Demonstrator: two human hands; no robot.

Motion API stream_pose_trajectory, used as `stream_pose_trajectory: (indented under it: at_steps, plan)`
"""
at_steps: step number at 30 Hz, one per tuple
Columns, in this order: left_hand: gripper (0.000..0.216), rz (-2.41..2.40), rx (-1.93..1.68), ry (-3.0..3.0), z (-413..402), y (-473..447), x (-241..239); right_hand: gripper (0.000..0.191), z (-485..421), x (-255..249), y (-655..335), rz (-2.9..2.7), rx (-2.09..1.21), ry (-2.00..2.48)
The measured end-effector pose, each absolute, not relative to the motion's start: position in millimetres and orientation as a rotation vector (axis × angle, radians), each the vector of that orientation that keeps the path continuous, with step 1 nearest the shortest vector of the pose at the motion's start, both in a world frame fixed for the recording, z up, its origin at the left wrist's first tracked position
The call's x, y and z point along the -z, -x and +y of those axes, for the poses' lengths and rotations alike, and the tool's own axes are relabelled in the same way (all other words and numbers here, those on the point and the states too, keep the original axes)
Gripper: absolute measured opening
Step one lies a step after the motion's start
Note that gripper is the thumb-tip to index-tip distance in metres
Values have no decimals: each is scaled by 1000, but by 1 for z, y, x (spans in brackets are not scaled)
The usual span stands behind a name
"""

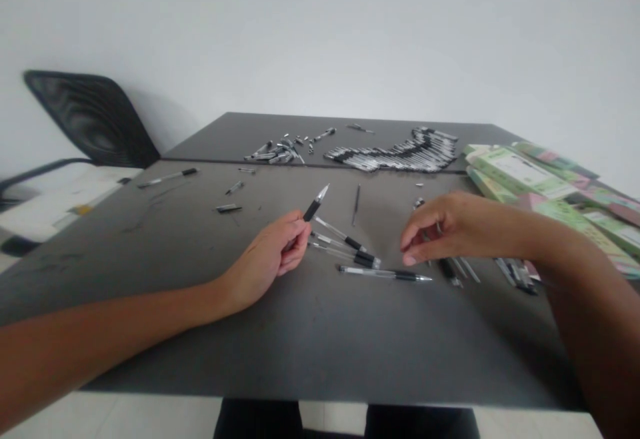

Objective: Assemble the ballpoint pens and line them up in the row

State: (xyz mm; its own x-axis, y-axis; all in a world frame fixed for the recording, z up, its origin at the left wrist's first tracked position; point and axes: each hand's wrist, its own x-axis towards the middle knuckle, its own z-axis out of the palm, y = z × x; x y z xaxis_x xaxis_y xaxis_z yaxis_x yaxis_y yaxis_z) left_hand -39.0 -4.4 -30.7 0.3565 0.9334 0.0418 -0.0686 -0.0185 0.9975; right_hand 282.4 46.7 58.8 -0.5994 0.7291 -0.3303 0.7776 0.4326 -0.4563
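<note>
My left hand rests on the dark grey table and is closed on a pen whose black grip and silver tip point up and away. My right hand hovers low over the table with fingers curled downward, fingertips close to several loose pens lying between the two hands. I cannot see anything held in the right hand. More pen parts lie under and behind the right hand.
A long row of assembled pens and a heap of small pen parts lie at the far side. Green and pink boxes are stacked at the right. A black chair stands at the left.
</note>
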Motion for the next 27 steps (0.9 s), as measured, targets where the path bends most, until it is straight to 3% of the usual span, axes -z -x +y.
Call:
stream_pose_trajectory:
  at_steps: [10,27]
  plan:
    - [35,889,-919,-1354,-4,37,27,26,48,-45,-278,2595,929,-1314]
    - [30,909,-797,-1421,-14,38,21,63,58,-29,-270,2995,486,-1553]
